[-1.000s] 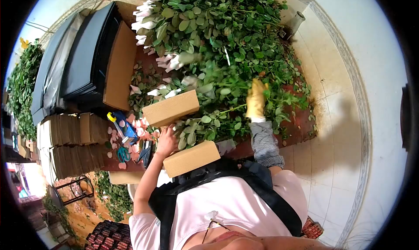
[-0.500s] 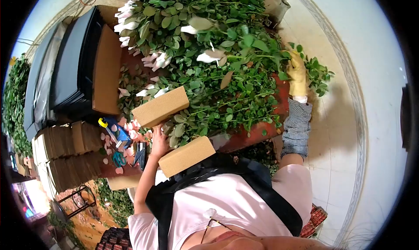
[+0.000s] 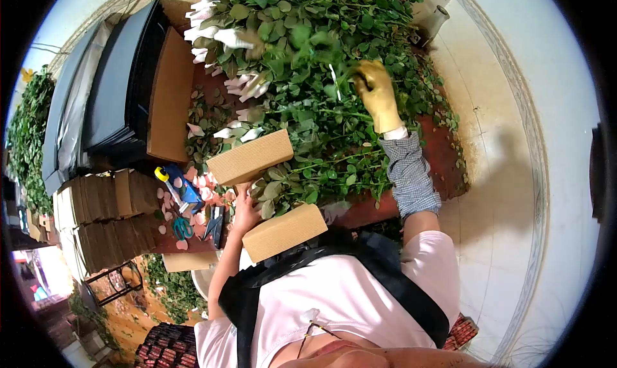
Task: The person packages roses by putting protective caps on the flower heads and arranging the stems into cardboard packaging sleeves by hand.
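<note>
My left hand [image 3: 246, 210], bare, rests between two corrugated cardboard pieces [image 3: 252, 156], touching the lower edge of the upper one. Its visible fingers are apart beside the leaves; some fingertips are hidden. My right hand [image 3: 376, 91], in a yellow glove, is above the pile of leafy stems [image 3: 340, 124], its fingers closed around a rose stem. Blurred leaves and a white-wrapped flower head [image 3: 234, 39] extend leftward from it. Nearest my body lies the second cardboard piece [image 3: 285, 232]. More white-wrapped heads [image 3: 200, 30] line the pile's left side.
Dark sheets [image 3: 116, 79] stand at the left behind a brown board [image 3: 172, 98]. Stacked folded cardboard [image 3: 103, 223] sits nearer. Teal scissors [image 3: 182, 227], a black stapler-like tool [image 3: 217, 225], a blue item [image 3: 186, 191] and pink petals lie on the red table [image 3: 443, 156]. A wall runs along the right.
My gloved right hand has moved left from the pile's right end to over its middle, with the stem moving along. My left hand has stayed by the cardboard. The view has shifted slightly.
</note>
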The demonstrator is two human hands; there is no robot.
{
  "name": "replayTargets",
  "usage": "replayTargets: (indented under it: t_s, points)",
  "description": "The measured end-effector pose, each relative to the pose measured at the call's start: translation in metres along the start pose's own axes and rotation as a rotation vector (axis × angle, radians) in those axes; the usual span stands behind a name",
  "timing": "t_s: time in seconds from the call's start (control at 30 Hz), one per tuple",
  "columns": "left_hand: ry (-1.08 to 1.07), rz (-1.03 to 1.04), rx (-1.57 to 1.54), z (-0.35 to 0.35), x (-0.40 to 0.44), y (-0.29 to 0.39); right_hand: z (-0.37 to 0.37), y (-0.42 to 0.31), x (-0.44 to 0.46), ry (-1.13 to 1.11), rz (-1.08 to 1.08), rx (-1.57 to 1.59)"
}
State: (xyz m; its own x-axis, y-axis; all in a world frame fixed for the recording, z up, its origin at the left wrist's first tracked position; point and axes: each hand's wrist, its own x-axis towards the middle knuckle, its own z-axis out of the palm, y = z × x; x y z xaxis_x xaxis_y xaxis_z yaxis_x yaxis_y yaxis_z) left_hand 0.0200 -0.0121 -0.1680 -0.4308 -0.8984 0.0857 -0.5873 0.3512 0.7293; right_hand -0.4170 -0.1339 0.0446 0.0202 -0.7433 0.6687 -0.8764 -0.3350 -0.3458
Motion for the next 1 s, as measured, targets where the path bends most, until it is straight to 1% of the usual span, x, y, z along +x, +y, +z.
replayTargets:
  t_s: [0.03,0.07,0.1,0.17,0.2,0.23,0.3,0.33,0.37,0.43,0.47,0.53,0.6,0.63,0.7,0.73,0.77,0.83,0.87,0.9,0.97,1.0]
  points:
    - [-0.008,-0.051,-0.066,0.003,-0.001,-0.001,-0.007,-0.005,0.009,0.082,-0.142,-0.069]
    - [-0.008,-0.041,-0.037,0.005,-0.001,-0.003,-0.016,-0.008,0.018,0.051,-0.072,-0.105]
    - [-0.014,-0.043,-0.041,0.003,0.0,-0.001,-0.016,-0.007,0.025,0.113,-0.098,-0.192]
    - [-0.047,0.015,0.066,-0.002,0.001,0.004,-0.017,-0.018,0.029,0.027,-0.038,-0.205]
    - [-0.035,0.058,0.082,0.0,0.003,-0.001,0.004,0.008,0.02,0.013,-0.078,-0.39]
    - [-0.048,0.068,0.082,0.001,0.004,-0.001,0.017,0.018,0.008,-0.161,0.051,-0.451]
    - [-0.071,0.013,0.151,-0.001,0.001,0.001,0.058,0.032,-0.022,-0.252,0.162,-0.888]
    - [-0.041,0.046,0.195,-0.003,0.002,0.007,0.071,0.03,-0.04,-0.341,0.266,-0.923]
    - [-0.045,0.054,0.197,-0.004,0.003,0.008,0.079,0.023,-0.056,-0.433,0.366,-0.954]
    - [-0.04,0.073,0.29,-0.005,0.003,0.01,0.083,0.006,-0.06,-0.969,0.662,-0.608]
    - [-0.045,0.074,0.308,-0.005,0.003,0.012,0.09,0.008,-0.083,-0.777,0.536,-0.686]
    - [-0.049,0.063,0.298,-0.007,0.003,0.013,0.136,0.057,-0.148,-0.445,0.343,-0.737]
    - [-0.046,0.073,0.292,-0.005,0.002,0.01,0.109,0.055,-0.138,-0.445,0.193,-0.604]
    - [-0.019,0.06,0.3,-0.002,0.001,0.006,0.101,0.058,-0.123,-0.595,0.217,-0.453]
    - [-0.043,0.056,0.329,0.0,-0.001,-0.001,0.087,0.047,-0.105,-0.256,0.165,-0.331]
    - [-0.033,0.034,0.307,-0.002,-0.001,0.004,0.077,0.037,-0.094,-0.246,0.169,-0.315]
    - [-0.01,0.082,0.306,0.003,-0.003,-0.005,0.066,0.03,-0.083,-0.235,0.184,-0.304]
    - [-0.016,0.072,0.283,-0.002,-0.002,0.002,0.052,0.031,-0.071,-0.269,0.171,-0.177]
    - [-0.011,0.065,0.282,-0.001,-0.002,0.001,0.048,0.04,-0.065,-0.356,0.192,-0.068]
    - [0.001,0.06,0.285,-0.001,-0.003,0.001,0.035,0.026,-0.05,-0.472,0.422,0.072]
    - [0.001,0.069,0.322,0.001,-0.004,0.001,0.019,0.017,-0.03,-0.525,0.492,0.082]
    - [0.013,0.086,0.329,0.001,-0.004,-0.001,0.031,0.047,-0.036,-0.485,0.552,0.29]
